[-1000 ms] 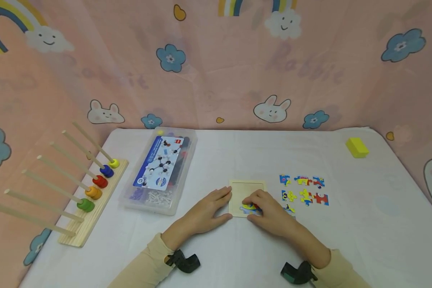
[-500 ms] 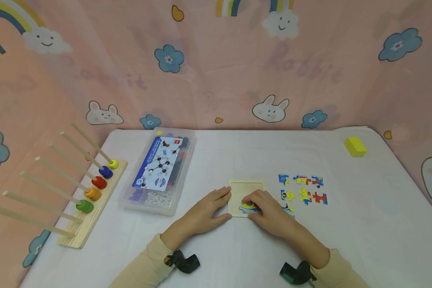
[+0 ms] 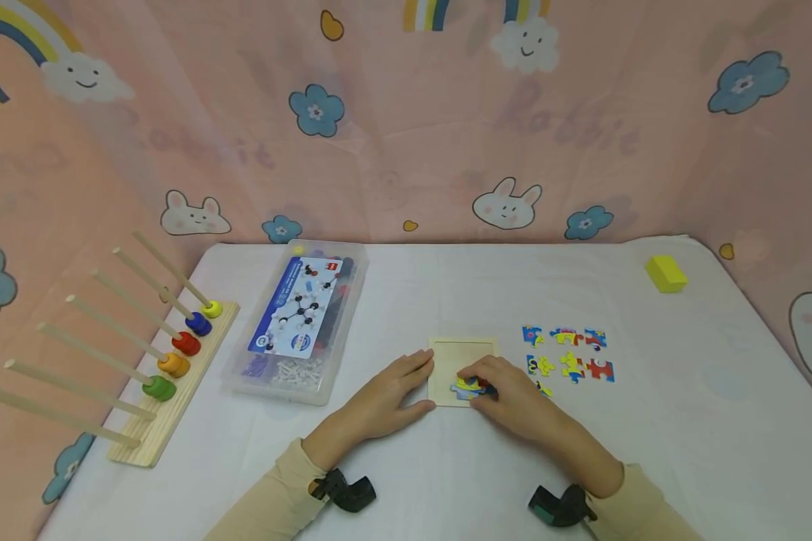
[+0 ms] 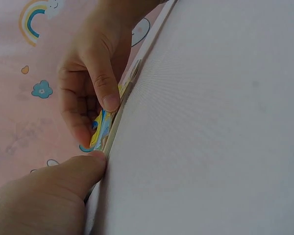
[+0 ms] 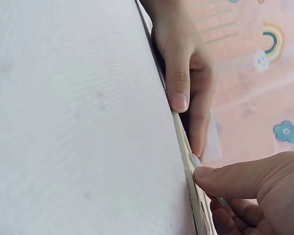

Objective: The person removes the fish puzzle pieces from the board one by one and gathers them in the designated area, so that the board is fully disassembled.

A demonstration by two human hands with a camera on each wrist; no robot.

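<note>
A small wooden puzzle tray (image 3: 446, 349) lies flat on the white table. My left hand (image 3: 398, 391) rests at its left side, fingers extended, with fingertips and thumb against the edge. Over the tray's lower right, my right hand (image 3: 514, 398) pinches a colourful jigsaw piece between thumb and fingers; most of that piece is hidden by the fingers. Blue and yellow puzzle pieces (image 3: 465, 389) show in the lower part of the tray, right beside those fingertips. In the left wrist view, the right thumb and fingers close around the blue and yellow pieces (image 4: 102, 126) at the tray.
Several loose jigsaw pieces (image 3: 571, 367) lie in rows right of the tray, the lowest partly covered by my right hand. Left stands a clear plastic box (image 3: 298, 323), beyond it a wooden peg stand (image 3: 176, 391) with coloured beads. A yellow block (image 3: 666, 273) sits at the back right.
My right hand has shifted slightly right, so more of the blue and yellow pieces in the tray shows. My left hand stays at the tray's edge.
</note>
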